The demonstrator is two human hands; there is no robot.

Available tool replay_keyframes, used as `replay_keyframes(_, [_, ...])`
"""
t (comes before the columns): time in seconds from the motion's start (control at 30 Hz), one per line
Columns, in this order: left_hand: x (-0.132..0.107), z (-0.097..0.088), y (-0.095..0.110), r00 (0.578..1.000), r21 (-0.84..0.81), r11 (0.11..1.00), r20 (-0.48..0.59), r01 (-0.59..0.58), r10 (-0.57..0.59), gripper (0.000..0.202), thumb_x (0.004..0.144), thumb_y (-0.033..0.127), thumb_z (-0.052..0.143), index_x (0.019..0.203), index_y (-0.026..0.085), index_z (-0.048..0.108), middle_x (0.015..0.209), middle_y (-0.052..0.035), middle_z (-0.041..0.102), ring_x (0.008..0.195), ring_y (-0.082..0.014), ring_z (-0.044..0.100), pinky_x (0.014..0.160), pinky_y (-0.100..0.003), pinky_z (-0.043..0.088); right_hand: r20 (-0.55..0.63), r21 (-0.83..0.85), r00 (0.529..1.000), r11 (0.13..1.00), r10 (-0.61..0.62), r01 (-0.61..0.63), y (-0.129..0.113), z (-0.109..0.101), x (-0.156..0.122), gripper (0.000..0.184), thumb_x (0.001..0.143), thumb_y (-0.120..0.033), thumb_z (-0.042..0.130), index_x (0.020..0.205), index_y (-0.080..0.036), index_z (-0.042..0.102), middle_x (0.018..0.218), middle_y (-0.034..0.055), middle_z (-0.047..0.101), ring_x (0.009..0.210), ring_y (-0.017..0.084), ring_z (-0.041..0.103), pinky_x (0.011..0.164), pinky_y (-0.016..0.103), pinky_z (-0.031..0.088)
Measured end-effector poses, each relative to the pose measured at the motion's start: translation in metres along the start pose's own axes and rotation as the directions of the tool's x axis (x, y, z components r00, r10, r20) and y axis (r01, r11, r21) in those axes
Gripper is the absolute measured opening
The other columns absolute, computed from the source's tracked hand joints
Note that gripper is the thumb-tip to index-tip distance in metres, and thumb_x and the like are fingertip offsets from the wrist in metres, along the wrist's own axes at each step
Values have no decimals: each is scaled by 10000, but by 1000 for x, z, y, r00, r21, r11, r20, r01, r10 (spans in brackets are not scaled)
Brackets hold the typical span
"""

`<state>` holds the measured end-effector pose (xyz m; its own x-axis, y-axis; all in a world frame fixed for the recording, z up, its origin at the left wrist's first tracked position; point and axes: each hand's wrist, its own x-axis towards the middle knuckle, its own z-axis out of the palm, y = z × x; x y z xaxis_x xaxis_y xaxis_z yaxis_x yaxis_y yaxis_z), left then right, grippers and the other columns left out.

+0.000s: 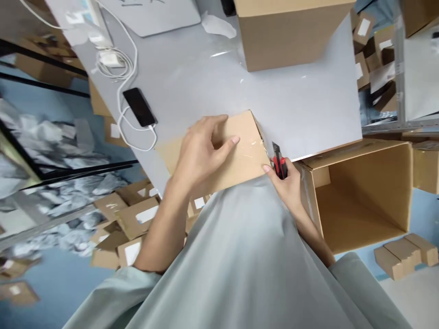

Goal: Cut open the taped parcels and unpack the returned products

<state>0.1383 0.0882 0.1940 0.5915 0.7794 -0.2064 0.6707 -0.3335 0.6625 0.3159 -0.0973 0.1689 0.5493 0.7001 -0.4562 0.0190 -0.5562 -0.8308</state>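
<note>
Here, the small carton (pixel 245 160): laid at the near edge of the grey table (pixel 206 82), close against the pale garment (pixel 247 256); its top is turned upward, a dark gap is shown along its right edge, and shiny bits of clear tape are seen there.
Left hand (pixel 202 146): placed over the left part of the small carton, the thumb held well apart from the fingers; whether the carton's far side is gripped cannot be told.
Right hand (pixel 287 183): closed around the red and black cutter (pixel 280 165), the thumb being brought near the right corner of the small carton.
Cutter blade: pointed away from the body, just beside the right edge of the small carton; whether the cardboard is touched cannot be told.
Phone (pixel 140 106): laid face up to the left, with a white cable (pixel 136 55) plugged into its near end and a white charger (pixel 111 59) set among the coils.
Far side of the table: occupied by a large box (pixel 279 41), with a crumpled white scrap (pixel 218 25) left beside it and a pale flat panel (pixel 164 18) placed farther left.
Big open box (pixel 360 196): stood beyond the table edge at the right, its hollow inside exposed.
Left surroundings: filled with wrapped parcels (pixel 48 132) on a dark-framed rack, and labelled cartons (pixel 137 214) heaped lower down.
</note>
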Motion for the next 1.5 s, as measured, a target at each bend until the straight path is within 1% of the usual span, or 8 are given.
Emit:
replay_keyframes(0.17, [19, -3, 8, 999, -39, 999, 40, 21, -19, 501, 1066, 626, 622, 1487, 365, 690, 1463, -62, 745, 1388, -403, 655, 1222, -590, 508, 163, -38, 987, 999, -15, 21, 5, 16, -1, 451, 958, -659, 760, 1065, -223, 735, 879, -14, 719, 787, 179, 624, 752, 283, 502])
replay_keyframes(0.33, [51, 3, 17, 990, -117, 993, 139, -1, 17, 394, 1005, 468, 689, 1369, 344, 773, 1413, -51, 771, 1320, -389, 692, 1207, -594, 526, 170, -87, 985, 995, -41, 56, 4, 11, 2, 464, 1031, -652, 665, 1168, -214, 737, 977, 23, 790, 848, 198, 695, 791, 297, 539])
replay_keyframes(0.5, [60, 4, 10, 985, -194, 981, 163, -17, 49, 333, 962, 446, 720, 1266, 346, 811, 1359, -21, 810, 1251, -350, 732, 1158, -556, 577, 163, -226, 986, 972, -30, 67, -12, -1, -8, 479, 1119, -538, 516, 1456, -212, 618, 1110, 79, 842, 838, 236, 771, 764, 343, 586])
replay_keyframes(0.7, [61, 2, 2, 979, -242, 969, 185, -45, 92, 353, 959, 484, 736, 1266, 336, 827, 1389, -41, 805, 1288, -390, 728, 1194, -607, 553, 148, -569, 986, 810, -70, 143, -52, -5, -37, 500, 1141, -384, 486, 1602, -239, 618, 1147, 109, 877, 798, 286, 800, 655, 350, 577])
replay_keyframes(0.87, [62, 2, -2, 975, -269, 961, 191, -63, 117, 350, 970, 502, 725, 1276, 369, 832, 1400, -30, 799, 1292, -406, 723, 1222, -652, 528, 158, -691, 986, 707, -56, 151, -70, 8, -43, 551, 1143, -338, 498, 1665, -181, 579, 1138, 152, 871, 835, 308, 811, 626, 344, 562])
replay_keyframes(1.2, [58, 6, -6, 982, -293, 952, 131, -89, 133, 378, 1065, 520, 567, 1283, 365, 834, 1336, -22, 819, 1197, -371, 716, 1214, -651, 531, 147, -791, 989, 604, 27, 101, -79, 17, -42, 563, 1132, -299, 493, 1671, -157, 574, 900, 114, 828, 678, 283, 749, 605, 337, 510])
replay_keyframes(1.33, [58, 9, -9, 981, -292, 951, 131, -98, 141, 395, 1079, 528, 544, 1309, 363, 820, 1362, -20, 813, 1191, -360, 713, 1190, -626, 544, 188, -818, 982, 557, 25, 142, -95, 18, -34, 550, 1113, -235, 490, 1652, -163, 574, 814, 82, 804, 630, 269, 733, 578, 331, 509])
replay_keyframes(1.5, [58, 14, -10, 982, -252, 962, 124, -108, 143, 468, 1101, 607, 494, 1384, 380, 790, 1415, -25, 790, 1260, -369, 702, 1158, -600, 551, 216, -849, 973, 508, 80, 147, -123, 28, -16, 362, 1066, -116, 524, 1382, -113, 700, 824, 146, 791, 738, 341, 793, 617, 384, 569])
